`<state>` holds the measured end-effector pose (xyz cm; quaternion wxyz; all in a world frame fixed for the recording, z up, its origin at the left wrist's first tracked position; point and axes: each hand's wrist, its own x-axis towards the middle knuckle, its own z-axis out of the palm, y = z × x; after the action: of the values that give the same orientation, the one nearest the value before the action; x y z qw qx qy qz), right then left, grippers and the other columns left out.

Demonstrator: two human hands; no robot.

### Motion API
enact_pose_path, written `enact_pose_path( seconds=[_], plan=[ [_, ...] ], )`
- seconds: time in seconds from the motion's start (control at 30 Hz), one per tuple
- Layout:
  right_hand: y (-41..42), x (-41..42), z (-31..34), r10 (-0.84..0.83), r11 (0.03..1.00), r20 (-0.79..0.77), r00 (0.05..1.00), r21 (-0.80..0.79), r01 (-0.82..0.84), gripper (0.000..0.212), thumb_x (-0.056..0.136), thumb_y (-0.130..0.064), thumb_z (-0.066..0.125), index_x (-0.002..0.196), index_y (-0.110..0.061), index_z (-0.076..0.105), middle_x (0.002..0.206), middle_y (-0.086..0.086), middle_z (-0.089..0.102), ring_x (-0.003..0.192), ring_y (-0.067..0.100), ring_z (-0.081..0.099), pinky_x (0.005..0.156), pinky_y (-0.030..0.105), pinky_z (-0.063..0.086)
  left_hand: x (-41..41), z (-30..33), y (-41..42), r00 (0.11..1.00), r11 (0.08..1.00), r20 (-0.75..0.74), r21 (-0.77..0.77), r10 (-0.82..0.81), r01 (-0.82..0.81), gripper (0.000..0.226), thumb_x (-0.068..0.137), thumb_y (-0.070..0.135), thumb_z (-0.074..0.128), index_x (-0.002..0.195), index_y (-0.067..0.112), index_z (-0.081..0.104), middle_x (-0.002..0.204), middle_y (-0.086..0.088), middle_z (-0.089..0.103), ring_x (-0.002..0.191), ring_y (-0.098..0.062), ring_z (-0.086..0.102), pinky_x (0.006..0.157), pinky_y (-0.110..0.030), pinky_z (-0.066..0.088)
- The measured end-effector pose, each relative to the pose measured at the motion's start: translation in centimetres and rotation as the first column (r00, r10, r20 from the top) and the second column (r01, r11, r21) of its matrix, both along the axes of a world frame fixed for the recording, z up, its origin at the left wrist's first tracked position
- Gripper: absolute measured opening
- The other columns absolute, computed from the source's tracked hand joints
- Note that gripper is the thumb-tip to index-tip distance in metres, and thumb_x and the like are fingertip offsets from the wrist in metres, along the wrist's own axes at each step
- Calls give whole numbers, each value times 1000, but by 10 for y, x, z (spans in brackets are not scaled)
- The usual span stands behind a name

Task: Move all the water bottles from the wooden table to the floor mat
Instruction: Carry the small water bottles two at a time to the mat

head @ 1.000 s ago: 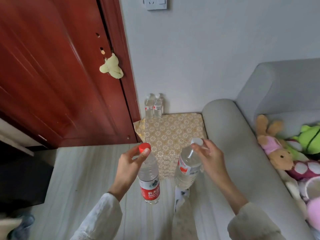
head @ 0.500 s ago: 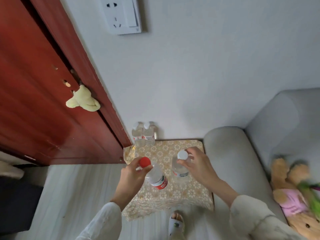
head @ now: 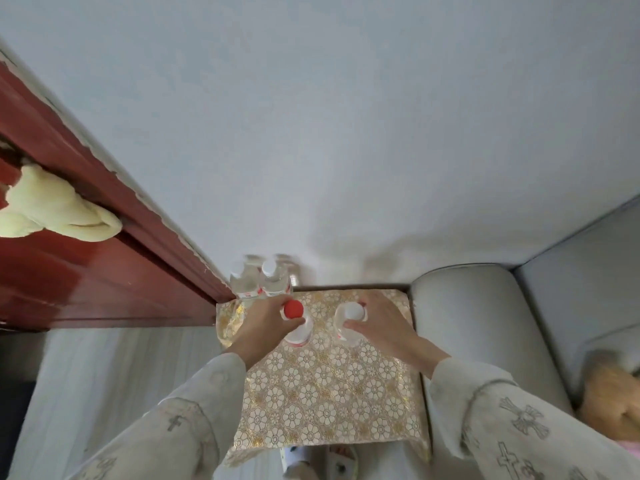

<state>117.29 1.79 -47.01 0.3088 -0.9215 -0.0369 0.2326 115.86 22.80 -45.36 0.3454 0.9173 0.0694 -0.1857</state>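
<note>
I look straight down at a gold floral floor mat (head: 322,393). My left hand (head: 266,327) grips a clear bottle with a red cap (head: 293,309) by its neck, upright over the mat's far part. My right hand (head: 377,323) holds a clear bottle with a white cap (head: 352,311) the same way, a little to the right. Whether either base touches the mat is hidden by the hands. Two more white-capped bottles (head: 263,280) stand together at the mat's far left corner against the wall.
A dark red door (head: 86,271) with a pale plush toy (head: 52,209) hanging on it stands at left. A grey sofa arm (head: 478,323) borders the mat on the right, with a tan plush toy (head: 613,403) on the seat. My slippered feet (head: 311,462) are at the mat's near edge.
I have leaned forward over the mat and lowered both bottles toward it. The red-capped bottle, tilted half a second ago, now stands upright.
</note>
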Motion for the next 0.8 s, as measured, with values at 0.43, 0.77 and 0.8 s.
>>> enact_pose_path(
  seconds=[0.43, 0.77, 0.8],
  plan=[
    [38, 80, -45, -119, 991, 39, 992, 66, 117, 38, 79, -26, 65, 107, -5, 49, 98, 0, 42, 86, 14, 46, 75, 22, 37, 91, -51, -1, 995, 998, 69, 20, -67, 66, 24, 78, 19, 68, 101, 12, 64, 95, -6, 70, 83, -19, 60, 82, -31, 49],
    [50, 97, -61, -198, 969, 17, 980, 155, 194, 42, 80, -25, 64, 113, -6, 47, 116, 7, 47, 91, 14, 49, 79, 20, 39, 104, -70, -5, 997, 999, 69, 37, 16, -19, 21, 79, 17, 67, 98, 9, 63, 95, -9, 69, 85, -24, 59, 79, -35, 47],
    [49, 98, -62, -196, 968, 12, 981, 161, 191, 43, 80, -25, 65, 114, -6, 46, 116, 7, 47, 92, 14, 49, 79, 20, 39, 103, -70, -7, 996, 999, 77, 21, 38, -40, 23, 79, 16, 67, 101, 9, 62, 98, -9, 69, 86, -23, 58, 78, -32, 46]
  ],
)
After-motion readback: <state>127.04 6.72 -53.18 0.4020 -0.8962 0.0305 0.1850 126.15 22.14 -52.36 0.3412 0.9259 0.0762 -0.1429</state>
